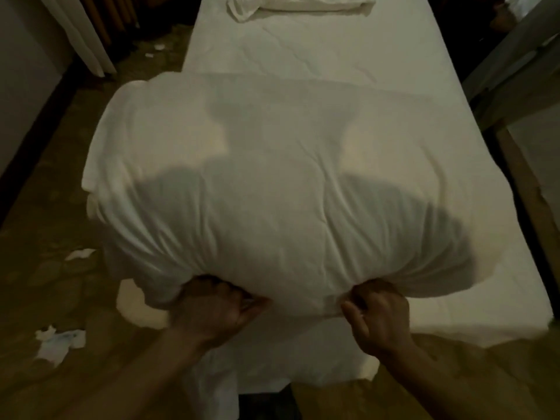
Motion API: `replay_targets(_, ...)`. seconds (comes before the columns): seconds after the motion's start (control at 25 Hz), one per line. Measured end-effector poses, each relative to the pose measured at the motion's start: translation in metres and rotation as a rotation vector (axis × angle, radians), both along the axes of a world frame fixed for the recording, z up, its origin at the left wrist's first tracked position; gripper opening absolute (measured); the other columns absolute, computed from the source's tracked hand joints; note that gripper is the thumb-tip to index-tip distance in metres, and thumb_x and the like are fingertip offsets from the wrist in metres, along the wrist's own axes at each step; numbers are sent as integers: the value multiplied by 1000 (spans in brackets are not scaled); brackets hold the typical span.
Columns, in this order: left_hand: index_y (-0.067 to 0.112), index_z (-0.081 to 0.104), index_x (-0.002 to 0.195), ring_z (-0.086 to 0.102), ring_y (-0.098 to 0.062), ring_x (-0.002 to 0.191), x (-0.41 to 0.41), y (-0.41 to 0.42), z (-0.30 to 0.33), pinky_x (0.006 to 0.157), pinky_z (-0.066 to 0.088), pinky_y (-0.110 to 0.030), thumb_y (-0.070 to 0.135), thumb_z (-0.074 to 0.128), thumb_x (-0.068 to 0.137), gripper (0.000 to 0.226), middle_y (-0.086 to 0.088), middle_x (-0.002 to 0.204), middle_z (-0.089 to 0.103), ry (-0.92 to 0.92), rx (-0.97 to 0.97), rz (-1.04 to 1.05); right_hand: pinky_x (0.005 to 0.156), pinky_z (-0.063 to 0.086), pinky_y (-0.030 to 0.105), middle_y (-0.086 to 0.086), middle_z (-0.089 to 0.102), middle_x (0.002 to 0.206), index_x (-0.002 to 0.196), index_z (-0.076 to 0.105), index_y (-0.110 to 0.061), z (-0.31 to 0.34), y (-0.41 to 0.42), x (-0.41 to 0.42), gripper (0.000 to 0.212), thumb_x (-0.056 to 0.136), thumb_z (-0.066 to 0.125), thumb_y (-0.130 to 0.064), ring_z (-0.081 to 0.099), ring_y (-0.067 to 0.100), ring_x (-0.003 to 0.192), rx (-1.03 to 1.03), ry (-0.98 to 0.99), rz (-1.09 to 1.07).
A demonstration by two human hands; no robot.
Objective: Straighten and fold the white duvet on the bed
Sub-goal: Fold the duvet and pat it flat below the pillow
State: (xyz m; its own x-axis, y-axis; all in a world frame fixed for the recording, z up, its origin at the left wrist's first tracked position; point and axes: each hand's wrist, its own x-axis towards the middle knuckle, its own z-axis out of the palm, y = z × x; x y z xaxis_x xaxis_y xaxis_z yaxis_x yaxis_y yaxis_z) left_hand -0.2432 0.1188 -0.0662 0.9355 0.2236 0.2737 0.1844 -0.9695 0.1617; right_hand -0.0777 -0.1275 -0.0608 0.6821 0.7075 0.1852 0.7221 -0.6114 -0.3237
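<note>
The white duvet (272, 183) lies bunched in a thick, puffy mass across the near half of the bed (318, 53), overhanging the bed's left side. My left hand (212, 307) grips its near edge with curled fingers. My right hand (378, 310) grips the same edge further right, thumb and fingers pinching the cloth. Both hands hold the edge lifted slightly above the foot of the mattress. My shadow falls across the duvet's top.
A folded white cloth (297, 4) lies at the bed's far end. Scraps of paper (60, 344) litter the patterned carpet on the left. A curtain (81, 31) hangs at the far left, and a wooden-framed panel (530, 183) stands close along the right.
</note>
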Motion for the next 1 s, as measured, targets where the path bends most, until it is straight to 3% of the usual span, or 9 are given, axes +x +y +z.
replay_targets(0.08, 19, 63, 47, 56, -23, 38, -15, -8, -1, 41, 43, -23, 60, 18, 102, 82, -3, 43, 55, 7, -56, -26, 51, 27, 26, -1, 46, 53, 57, 49, -16, 6, -6, -12, 74, 100, 21, -69, 45, 22, 43, 11, 19, 30)
replay_targets(0.2, 17, 62, 62, 58, -25, 49, -20, -4, 40, 44, 41, -30, 56, 26, 103, 67, -4, 56, 59, -153, -193, -132, 51, 22, 27, -3, 38, 59, 61, 44, -17, 45, -4, -12, 66, 102, 23, -65, 38, 17, 49, 209, -17, 88)
replay_targets(0.28, 9, 68, 81, 61, -29, 68, -4, 16, 77, 56, 45, -35, 51, 27, 104, 63, -9, 75, 64, -266, -138, -120, 58, 32, 33, 6, 48, 69, 70, 56, -6, 79, 11, 8, 72, 102, 25, -63, 46, 21, 62, 315, -50, 104)
replay_targets(0.4, 9, 61, 128, 59, -34, 112, 46, 52, 116, 88, 46, -43, 58, 18, 101, 71, -16, 123, 64, -215, -76, 4, 83, 41, 42, 22, 64, 106, 109, 67, 4, 109, 50, 50, 81, 100, 24, -65, 56, 34, 98, 236, -202, 71)
replay_targets(0.48, 16, 43, 148, 40, -31, 138, 79, 62, 120, 110, 31, -47, 67, 8, 97, 79, -12, 150, 45, -44, -65, 46, 105, 37, 48, 23, 56, 137, 135, 57, 0, 114, 79, 72, 88, 98, 19, -70, 49, 38, 126, 61, -223, 74)
replay_targets(0.56, 22, 24, 156, 18, -26, 150, 103, 60, 110, 121, 13, -49, 72, -3, 91, 86, -7, 163, 22, 109, -46, 93, 119, 24, 54, 19, 38, 157, 151, 42, -6, 112, 100, 88, 96, 94, 12, -77, 33, 39, 144, -112, -186, 50)
replay_targets(0.68, 26, 9, 158, 5, -24, 152, 116, 56, 90, 122, 2, -51, 76, -11, 84, 91, -3, 166, 6, 206, -27, 167, 124, 9, 55, 12, 21, 166, 159, 23, -13, 101, 109, 101, 101, 88, 6, -83, 16, 32, 153, -216, -138, 24)
replay_targets(1.0, 24, 23, 156, 19, -23, 150, 103, 37, 49, 120, 11, -53, 75, -6, 88, 90, -6, 162, 26, 269, -102, 103, 124, 8, 53, 9, 20, 166, 161, 20, -16, 63, 87, 85, 104, 86, 2, -86, 14, 28, 154, -301, -47, 18)
